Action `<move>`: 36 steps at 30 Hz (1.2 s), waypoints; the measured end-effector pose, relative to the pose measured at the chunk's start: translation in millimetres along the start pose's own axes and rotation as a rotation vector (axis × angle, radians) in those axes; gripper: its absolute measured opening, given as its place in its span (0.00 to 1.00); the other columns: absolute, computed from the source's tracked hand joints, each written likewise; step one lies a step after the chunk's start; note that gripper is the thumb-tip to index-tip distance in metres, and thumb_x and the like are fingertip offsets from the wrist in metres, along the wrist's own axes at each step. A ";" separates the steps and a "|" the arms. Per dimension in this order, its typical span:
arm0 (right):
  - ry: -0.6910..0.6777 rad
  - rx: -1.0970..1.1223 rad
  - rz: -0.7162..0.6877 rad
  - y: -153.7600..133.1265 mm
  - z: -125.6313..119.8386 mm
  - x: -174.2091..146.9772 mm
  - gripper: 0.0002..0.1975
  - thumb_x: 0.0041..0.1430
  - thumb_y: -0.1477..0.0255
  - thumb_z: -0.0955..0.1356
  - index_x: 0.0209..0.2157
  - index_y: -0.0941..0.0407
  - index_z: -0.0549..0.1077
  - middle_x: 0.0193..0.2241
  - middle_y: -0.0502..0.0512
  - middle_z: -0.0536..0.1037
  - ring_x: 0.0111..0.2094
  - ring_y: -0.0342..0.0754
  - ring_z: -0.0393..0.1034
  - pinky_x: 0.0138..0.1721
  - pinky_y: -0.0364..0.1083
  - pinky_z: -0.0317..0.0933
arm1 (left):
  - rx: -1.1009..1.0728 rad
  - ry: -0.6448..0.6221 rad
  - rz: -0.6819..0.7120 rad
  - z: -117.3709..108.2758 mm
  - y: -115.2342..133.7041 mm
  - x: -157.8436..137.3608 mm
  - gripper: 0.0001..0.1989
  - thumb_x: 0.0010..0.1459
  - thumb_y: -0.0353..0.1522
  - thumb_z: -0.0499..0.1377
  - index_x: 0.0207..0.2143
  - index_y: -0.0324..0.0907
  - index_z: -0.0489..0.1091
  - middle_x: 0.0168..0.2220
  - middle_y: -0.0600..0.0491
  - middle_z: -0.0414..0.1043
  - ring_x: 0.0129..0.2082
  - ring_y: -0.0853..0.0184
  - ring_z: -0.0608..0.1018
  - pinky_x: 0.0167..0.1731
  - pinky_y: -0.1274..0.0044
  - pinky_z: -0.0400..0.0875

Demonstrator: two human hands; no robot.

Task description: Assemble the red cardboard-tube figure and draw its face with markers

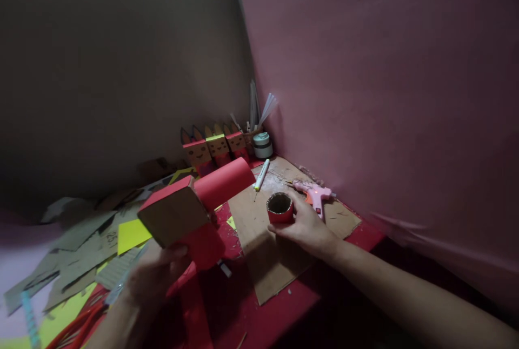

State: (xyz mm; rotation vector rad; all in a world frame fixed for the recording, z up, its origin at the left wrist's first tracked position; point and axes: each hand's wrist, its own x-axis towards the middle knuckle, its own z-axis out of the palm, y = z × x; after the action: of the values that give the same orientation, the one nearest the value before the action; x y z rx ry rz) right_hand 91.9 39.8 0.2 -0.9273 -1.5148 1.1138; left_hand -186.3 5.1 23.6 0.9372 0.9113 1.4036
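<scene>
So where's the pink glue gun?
In the head view, the pink glue gun lies right of centre on the brown board, just beyond the right hand that holds the short red tube, near the pink wall.

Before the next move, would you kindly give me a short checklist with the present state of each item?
1. Left hand has a grip on the cardboard box: ok, it is held up off the table.
2. Right hand has hold of the short red tube: ok.
3. Short red tube has its open end upward: ok.
4. Short red tube rests on the brown board: cannot tell.
5. Brown board is free of other items: not ok, the marker and glue gun lie there.
6. Glue gun is cool: cannot tell, though an orange light shows.
</scene>
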 end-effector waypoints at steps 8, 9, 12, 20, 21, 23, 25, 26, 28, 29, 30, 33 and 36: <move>0.088 0.016 -0.009 -6.0 -8.6 -4.9 0.21 0.44 0.68 0.76 0.40 0.55 0.70 0.39 0.55 0.77 0.44 0.54 0.73 0.52 0.56 0.66 | 0.076 -0.105 -0.019 20.9 -20.5 15.6 0.38 0.30 0.25 0.73 0.50 0.39 0.76 0.44 0.43 0.83 0.43 0.50 0.83 0.41 0.71 0.78; 0.090 0.054 -0.006 -6.0 -11.6 -9.5 0.22 0.45 0.67 0.76 0.42 0.55 0.70 0.40 0.56 0.77 0.45 0.55 0.73 0.53 0.56 0.66 | 0.084 -0.118 -0.015 20.7 -23.1 18.7 0.38 0.30 0.25 0.73 0.50 0.39 0.76 0.43 0.43 0.83 0.44 0.49 0.82 0.42 0.71 0.78; 0.085 0.123 0.029 -3.1 -20.7 -26.3 0.25 0.46 0.65 0.77 0.45 0.54 0.70 0.46 0.59 0.77 0.48 0.57 0.74 0.55 0.58 0.65 | 0.101 -0.188 -0.047 21.4 -27.5 25.2 0.36 0.31 0.26 0.72 0.50 0.39 0.76 0.41 0.43 0.83 0.42 0.50 0.83 0.41 0.71 0.78; 0.172 -0.007 -0.232 -2.2 -41.9 -47.9 0.22 0.51 0.68 0.76 0.48 0.52 0.72 0.59 0.62 0.69 0.62 0.61 0.63 0.66 0.60 0.54 | 0.150 -0.294 -0.063 42.5 -28.3 30.3 0.20 0.33 0.22 0.70 0.34 0.40 0.79 0.31 0.52 0.83 0.29 0.63 0.81 0.33 0.76 0.77; 0.171 -0.028 -0.245 -2.8 -44.1 -48.9 0.22 0.51 0.69 0.76 0.48 0.51 0.72 0.61 0.62 0.67 0.61 0.61 0.64 0.66 0.61 0.54 | 0.152 -0.314 -0.071 45.3 -28.6 31.8 0.19 0.33 0.22 0.70 0.33 0.40 0.80 0.32 0.51 0.83 0.30 0.62 0.82 0.34 0.76 0.77; 0.151 -0.074 -0.263 -3.2 -47.0 -51.0 0.21 0.51 0.69 0.76 0.47 0.51 0.73 0.62 0.61 0.66 0.61 0.62 0.64 0.65 0.62 0.54 | 0.158 -0.359 -0.089 49.4 -29.2 36.0 0.19 0.32 0.22 0.70 0.32 0.40 0.80 0.32 0.51 0.83 0.31 0.60 0.82 0.34 0.75 0.77; 0.130 -0.116 -0.265 -2.7 -47.7 -52.8 0.19 0.49 0.68 0.77 0.44 0.51 0.74 0.58 0.60 0.69 0.60 0.64 0.64 0.63 0.62 0.56 | 0.168 -0.409 -0.110 50.4 -29.9 42.0 0.19 0.32 0.22 0.70 0.32 0.40 0.81 0.31 0.51 0.83 0.29 0.61 0.82 0.34 0.74 0.77; 0.129 -0.130 -0.264 -2.1 -47.2 -53.6 0.19 0.48 0.68 0.77 0.43 0.51 0.74 0.54 0.60 0.72 0.58 0.64 0.65 0.61 0.62 0.59 | 0.174 -0.430 -0.117 49.5 -30.3 45.4 0.19 0.32 0.22 0.70 0.33 0.40 0.81 0.31 0.51 0.83 0.29 0.60 0.81 0.35 0.73 0.77; 0.119 -0.144 -0.254 -0.9 -45.0 -54.6 0.19 0.47 0.69 0.78 0.41 0.51 0.74 0.46 0.58 0.76 0.50 0.61 0.70 0.54 0.59 0.66 | 0.184 -0.465 -0.130 45.6 -30.8 52.0 0.21 0.33 0.24 0.72 0.36 0.40 0.81 0.34 0.49 0.83 0.32 0.58 0.82 0.37 0.72 0.77; 0.106 -0.144 -0.248 -0.5 -43.6 -55.0 0.19 0.47 0.69 0.77 0.41 0.51 0.74 0.43 0.57 0.76 0.46 0.58 0.72 0.50 0.57 0.68 | 0.184 -0.482 -0.131 43.2 -30.3 54.6 0.24 0.33 0.25 0.72 0.39 0.39 0.81 0.36 0.47 0.83 0.35 0.57 0.82 0.39 0.71 0.77; 0.089 -0.140 -0.243 -0.2 -42.2 -55.3 0.18 0.48 0.69 0.77 0.41 0.51 0.74 0.41 0.56 0.76 0.43 0.56 0.72 0.47 0.55 0.69 | 0.180 -0.500 -0.131 41.2 -29.0 56.4 0.27 0.33 0.26 0.73 0.42 0.39 0.80 0.38 0.45 0.83 0.37 0.55 0.83 0.40 0.71 0.77; 0.078 -0.144 -0.222 -1.0 -38.5 -55.9 0.16 0.49 0.69 0.76 0.41 0.51 0.73 0.39 0.55 0.75 0.39 0.53 0.72 0.41 0.52 0.68 | 0.176 -0.557 -0.101 41.3 -17.7 54.3 0.38 0.33 0.29 0.75 0.52 0.39 0.76 0.46 0.41 0.80 0.48 0.48 0.80 0.47 0.67 0.75; 0.114 -0.177 -0.249 -3.3 -35.7 -55.4 0.16 0.48 0.69 0.77 0.39 0.51 0.73 0.37 0.54 0.76 0.37 0.53 0.72 0.39 0.51 0.68 | 0.243 -0.486 -0.005 52.7 1.9 44.1 0.46 0.33 0.27 0.75 0.59 0.44 0.70 0.54 0.43 0.76 0.56 0.47 0.75 0.52 0.68 0.72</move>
State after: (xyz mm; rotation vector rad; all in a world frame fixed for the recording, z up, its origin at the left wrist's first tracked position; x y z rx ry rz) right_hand 138.2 -6.3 -9.0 -0.8767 -1.6029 0.7464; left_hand -139.2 49.4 46.7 1.3838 0.7177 1.0033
